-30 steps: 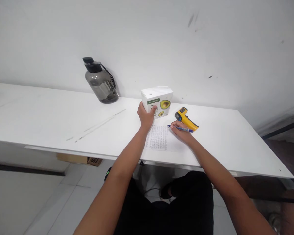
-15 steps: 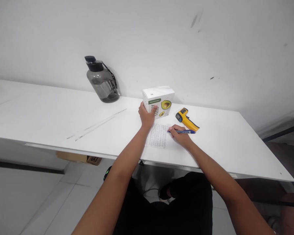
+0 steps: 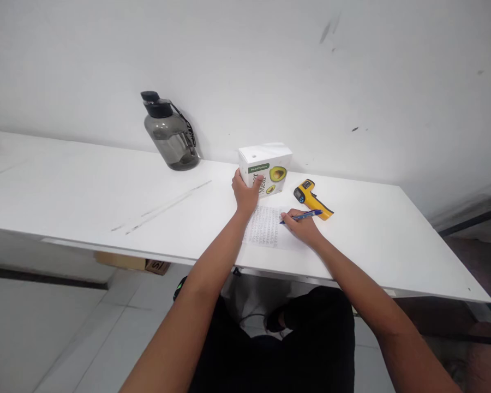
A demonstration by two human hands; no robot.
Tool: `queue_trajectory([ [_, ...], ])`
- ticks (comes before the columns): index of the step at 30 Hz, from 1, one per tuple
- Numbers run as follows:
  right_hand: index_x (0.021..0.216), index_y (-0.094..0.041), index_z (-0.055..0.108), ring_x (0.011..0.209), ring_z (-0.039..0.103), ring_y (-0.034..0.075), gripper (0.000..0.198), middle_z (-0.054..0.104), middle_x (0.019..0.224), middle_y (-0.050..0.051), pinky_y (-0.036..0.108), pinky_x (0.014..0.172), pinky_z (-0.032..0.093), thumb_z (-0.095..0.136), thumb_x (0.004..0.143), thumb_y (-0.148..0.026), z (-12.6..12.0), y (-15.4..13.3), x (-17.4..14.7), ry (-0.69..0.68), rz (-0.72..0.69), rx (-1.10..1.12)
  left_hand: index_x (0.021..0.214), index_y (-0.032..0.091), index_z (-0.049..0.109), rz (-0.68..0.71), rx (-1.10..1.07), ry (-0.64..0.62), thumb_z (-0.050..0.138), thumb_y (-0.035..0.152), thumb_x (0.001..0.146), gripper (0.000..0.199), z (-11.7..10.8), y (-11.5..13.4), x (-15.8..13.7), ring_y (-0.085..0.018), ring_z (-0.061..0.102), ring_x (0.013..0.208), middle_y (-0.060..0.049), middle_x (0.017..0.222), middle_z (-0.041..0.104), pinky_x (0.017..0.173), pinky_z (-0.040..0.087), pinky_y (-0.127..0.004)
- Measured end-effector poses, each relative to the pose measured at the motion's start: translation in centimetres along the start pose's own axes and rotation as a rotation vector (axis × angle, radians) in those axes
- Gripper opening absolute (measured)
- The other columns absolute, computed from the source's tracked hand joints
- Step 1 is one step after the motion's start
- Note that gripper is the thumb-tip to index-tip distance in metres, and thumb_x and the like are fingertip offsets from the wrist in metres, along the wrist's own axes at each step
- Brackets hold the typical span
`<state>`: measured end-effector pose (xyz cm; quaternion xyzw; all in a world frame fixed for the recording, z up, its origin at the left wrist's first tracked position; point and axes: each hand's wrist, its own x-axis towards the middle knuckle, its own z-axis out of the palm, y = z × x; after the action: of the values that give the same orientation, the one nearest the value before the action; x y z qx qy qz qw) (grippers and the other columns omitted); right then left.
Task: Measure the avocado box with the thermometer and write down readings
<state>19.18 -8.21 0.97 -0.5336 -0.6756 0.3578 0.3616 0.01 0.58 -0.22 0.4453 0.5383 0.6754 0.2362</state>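
My left hand point(image 3: 246, 192) is wrapped round the lower left side of a white box point(image 3: 265, 157) with avocado pictures, which stands on the white table. Between thumb and fingers my right hand point(image 3: 299, 225) grips a blue pen point(image 3: 310, 215), its tip at the sheet of paper point(image 3: 265, 229). Rows of handwriting cover the left part of that sheet. My right hand and forearm hide some of its right side. Just beyond my right hand lies a yellow infrared thermometer point(image 3: 316, 203).
A large grey water bottle point(image 3: 171, 139) with a black lid stands near the wall at the left. The white table's point(image 3: 85, 191) front edge runs above my lap. A cardboard box point(image 3: 123, 261) sits below the table at the left.
The back end of the pen has tilted up and shifted slightly left in my right hand, and its tip is slightly lower on the paper. My left hand and the box look the same.
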Motion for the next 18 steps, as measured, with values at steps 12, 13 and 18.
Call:
queue_trajectory([
  [12, 0.058, -0.023, 0.053, 0.065, 0.053, 0.018, 0.038, 0.057, 0.061, 0.0, 0.031, 0.064, 0.042, 0.059, 0.082, -0.053, 0.1, 0.49, 0.35, -0.026, -0.024, 0.002, 0.133, 0.029, 0.052, 0.004, 0.045, -0.004, 0.078, 0.066, 0.073, 0.075, 0.0, -0.11, 0.01, -0.035, 0.049, 0.133, -0.012, 0.131, 0.055, 0.11, 0.042, -0.054],
  [13, 0.059, -0.023, 0.054, 0.066, 0.053, 0.018, 0.037, 0.057, 0.061, 0.0, 0.031, 0.064, 0.042, 0.059, 0.081, -0.052, 0.08, 0.53, 0.36, -0.029, -0.024, 0.003, 0.133, 0.029, 0.052, 0.007, 0.043, -0.002, 0.078, 0.066, 0.073, 0.075, 0.02, -0.17, 0.02, -0.035, 0.049, 0.133, -0.011, 0.132, 0.056, 0.11, 0.042, -0.054],
  [18, 0.06, -0.023, 0.055, 0.063, 0.051, 0.017, 0.038, 0.054, 0.059, -0.001, 0.031, 0.064, 0.041, 0.058, 0.083, -0.053, 0.11, 0.76, 0.39, -0.007, -0.012, -0.003, 0.134, 0.029, 0.052, 0.005, 0.041, 0.002, 0.079, 0.066, 0.072, 0.077, 0.06, -0.25, 0.06, -0.034, 0.049, 0.134, -0.011, 0.132, 0.055, 0.112, 0.041, -0.053],
])
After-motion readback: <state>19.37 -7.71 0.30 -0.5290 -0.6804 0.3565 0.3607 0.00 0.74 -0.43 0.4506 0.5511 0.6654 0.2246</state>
